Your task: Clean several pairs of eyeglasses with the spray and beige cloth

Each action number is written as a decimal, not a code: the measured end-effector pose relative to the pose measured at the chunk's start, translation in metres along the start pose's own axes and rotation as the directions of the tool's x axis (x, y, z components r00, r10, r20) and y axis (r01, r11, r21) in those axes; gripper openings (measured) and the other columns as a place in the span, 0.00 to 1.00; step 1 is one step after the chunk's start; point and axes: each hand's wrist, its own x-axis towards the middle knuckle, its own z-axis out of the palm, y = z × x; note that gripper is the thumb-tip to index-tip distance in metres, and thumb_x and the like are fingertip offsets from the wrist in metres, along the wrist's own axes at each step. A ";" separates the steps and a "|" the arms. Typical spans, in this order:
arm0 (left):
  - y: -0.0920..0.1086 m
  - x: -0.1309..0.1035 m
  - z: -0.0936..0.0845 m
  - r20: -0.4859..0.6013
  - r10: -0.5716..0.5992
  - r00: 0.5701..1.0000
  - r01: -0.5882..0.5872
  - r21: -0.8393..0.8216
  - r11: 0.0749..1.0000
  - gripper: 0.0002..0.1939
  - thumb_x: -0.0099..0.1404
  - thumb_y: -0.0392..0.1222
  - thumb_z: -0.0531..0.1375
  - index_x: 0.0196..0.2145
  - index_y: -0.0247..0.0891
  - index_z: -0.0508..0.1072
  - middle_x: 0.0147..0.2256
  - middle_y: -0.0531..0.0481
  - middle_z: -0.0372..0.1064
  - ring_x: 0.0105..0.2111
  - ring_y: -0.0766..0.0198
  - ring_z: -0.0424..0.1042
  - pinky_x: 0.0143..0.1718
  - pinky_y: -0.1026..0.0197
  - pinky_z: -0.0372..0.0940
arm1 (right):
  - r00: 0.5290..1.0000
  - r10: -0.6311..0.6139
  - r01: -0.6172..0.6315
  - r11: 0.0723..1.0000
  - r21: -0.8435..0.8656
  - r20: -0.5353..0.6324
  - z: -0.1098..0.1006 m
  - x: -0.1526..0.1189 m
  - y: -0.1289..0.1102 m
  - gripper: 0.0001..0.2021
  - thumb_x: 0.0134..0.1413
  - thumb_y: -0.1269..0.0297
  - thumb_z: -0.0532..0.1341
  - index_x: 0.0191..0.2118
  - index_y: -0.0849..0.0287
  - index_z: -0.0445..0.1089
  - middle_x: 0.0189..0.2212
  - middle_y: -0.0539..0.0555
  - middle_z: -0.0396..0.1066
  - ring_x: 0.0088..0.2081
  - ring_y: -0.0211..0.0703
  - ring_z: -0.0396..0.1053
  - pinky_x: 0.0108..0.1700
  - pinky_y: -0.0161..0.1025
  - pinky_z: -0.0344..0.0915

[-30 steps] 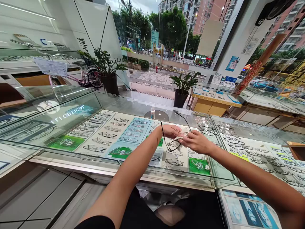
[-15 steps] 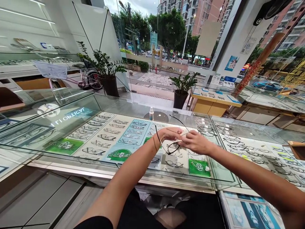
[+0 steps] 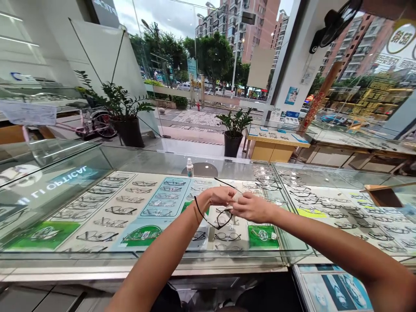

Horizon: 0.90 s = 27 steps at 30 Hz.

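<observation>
A pair of black-framed eyeglasses (image 3: 223, 219) is held above the glass display case (image 3: 156, 255), its temples unfolded. One temple reaches back beside my left wrist and the other points away toward the window. My left hand (image 3: 221, 196) is closed on the frame, with its fingertips partly hidden. Closed from the other side, my right hand (image 3: 254, 208) pinches a small pale cloth (image 3: 237, 197) against the eyeglasses between my two hands. The far lens is covered by the fingers and cloth.
Rows of eyeglasses (image 3: 121, 210) lie inside the case under the glass. A small white spray bottle (image 3: 190, 168) stands toward its far side. A second case (image 3: 344, 203) adjoins on the right. Beyond are potted plants (image 3: 233, 130) and a small wooden table (image 3: 269, 149).
My view has turned slightly right and up, so the scene sits further left and lower. Both hands stay together at the eyeglasses and cloth, with only slight finger movement.
</observation>
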 end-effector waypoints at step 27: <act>0.014 -0.005 0.009 -0.205 0.079 0.976 -0.116 -0.177 0.977 0.25 0.43 0.49 0.80 0.26 0.34 0.71 0.23 0.56 0.61 0.23 0.72 0.57 0.24 0.66 0.53 | 0.971 0.197 -0.196 0.980 0.017 -0.135 0.019 0.000 0.000 0.11 0.78 0.68 0.55 0.52 0.58 0.76 0.40 0.56 0.75 0.44 0.47 0.64 0.48 0.46 0.51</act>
